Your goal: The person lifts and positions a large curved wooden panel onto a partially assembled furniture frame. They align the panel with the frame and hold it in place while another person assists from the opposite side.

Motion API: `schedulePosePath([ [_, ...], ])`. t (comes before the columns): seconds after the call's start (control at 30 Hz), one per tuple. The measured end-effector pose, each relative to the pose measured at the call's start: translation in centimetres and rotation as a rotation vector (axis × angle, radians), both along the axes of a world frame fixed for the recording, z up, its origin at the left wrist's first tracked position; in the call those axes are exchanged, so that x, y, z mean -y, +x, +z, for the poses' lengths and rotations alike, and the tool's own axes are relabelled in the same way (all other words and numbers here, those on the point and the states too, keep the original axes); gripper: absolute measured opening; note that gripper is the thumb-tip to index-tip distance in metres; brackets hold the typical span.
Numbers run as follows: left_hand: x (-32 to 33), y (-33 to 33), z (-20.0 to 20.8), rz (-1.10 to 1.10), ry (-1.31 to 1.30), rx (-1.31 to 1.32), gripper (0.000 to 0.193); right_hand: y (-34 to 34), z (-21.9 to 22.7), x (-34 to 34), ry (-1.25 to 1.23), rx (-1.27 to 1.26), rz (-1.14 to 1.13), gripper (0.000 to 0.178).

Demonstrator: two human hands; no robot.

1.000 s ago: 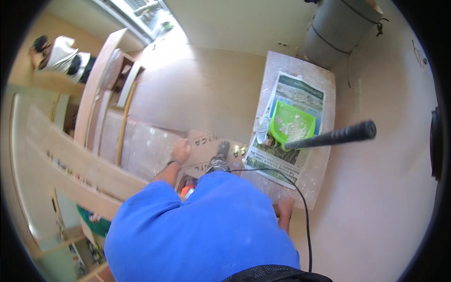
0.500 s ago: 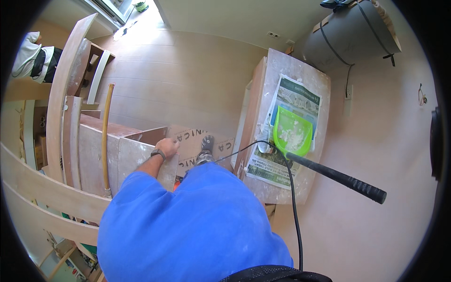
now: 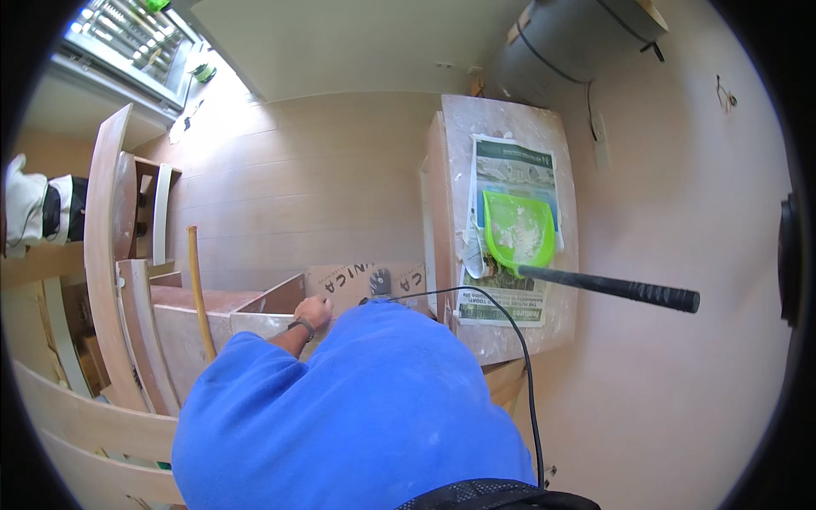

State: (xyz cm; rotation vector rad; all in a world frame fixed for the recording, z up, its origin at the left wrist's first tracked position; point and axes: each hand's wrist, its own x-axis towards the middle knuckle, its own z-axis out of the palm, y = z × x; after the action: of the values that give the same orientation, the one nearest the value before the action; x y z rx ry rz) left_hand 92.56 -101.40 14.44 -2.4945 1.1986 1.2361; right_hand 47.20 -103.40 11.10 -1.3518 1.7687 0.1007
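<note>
My left hand (image 3: pixel 315 313), with a watch on its wrist, rests at the near end of a dusty, pale wooden cabinet (image 3: pixel 200 327). Its fingers are curled at the cabinet's edge, and partly hidden. My right hand is out of sight. To my right, a bright green dustpan (image 3: pixel 520 228) holding white dust and crumbs lies on a newspaper (image 3: pixel 510 316). Its long black handle (image 3: pixel 608 286) sticks out past the edge. Under the newspaper is a dusty, board-topped box (image 3: pixel 466 116).
Printed cardboard (image 3: pixel 344 279) covers the floor by my shoe (image 3: pixel 380 281). A black cable (image 3: pixel 527 365) loops beside me. Wooden railings (image 3: pixel 93 408) and a bamboo pole (image 3: pixel 200 280) stand left. Another person (image 3: pixel 42 204) is at far left, a strapped grey roll (image 3: pixel 557 51) at back right.
The view has tilted up and turned, bringing more of the window at far left into sight. My left hand stays at the cabinet end. The dustpan still lies on the newspaper.
</note>
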Motion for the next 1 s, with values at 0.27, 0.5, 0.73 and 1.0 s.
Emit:
schedulePosePath([
  [0.27, -0.3, 1.3, -1.2, -0.098, 0.079, -0.123, 0.034, 0.3, -1.0, 4.0, 0.074, -0.018, 0.016, 0.041],
  [0.5, -0.7, 1.5, -1.2, -0.044, 0.103, -0.190, 0.033, 0.4, -0.6, 5.7, 0.117, 0.017, 0.112, 0.037],
  [0.73, -0.3, 1.0, 0.3, 0.131, 0.110, -0.126, 0.028, 2.6, -2.5, 13.1, 0.133, 0.030, 0.376, 0.034],
  [1.0, 0.0, 0.5, 1.2, 0.284, 0.084, -0.080, 0.025, 9.9, -3.9, 25.8, 0.169, 0.065, 0.728, 0.031],
])
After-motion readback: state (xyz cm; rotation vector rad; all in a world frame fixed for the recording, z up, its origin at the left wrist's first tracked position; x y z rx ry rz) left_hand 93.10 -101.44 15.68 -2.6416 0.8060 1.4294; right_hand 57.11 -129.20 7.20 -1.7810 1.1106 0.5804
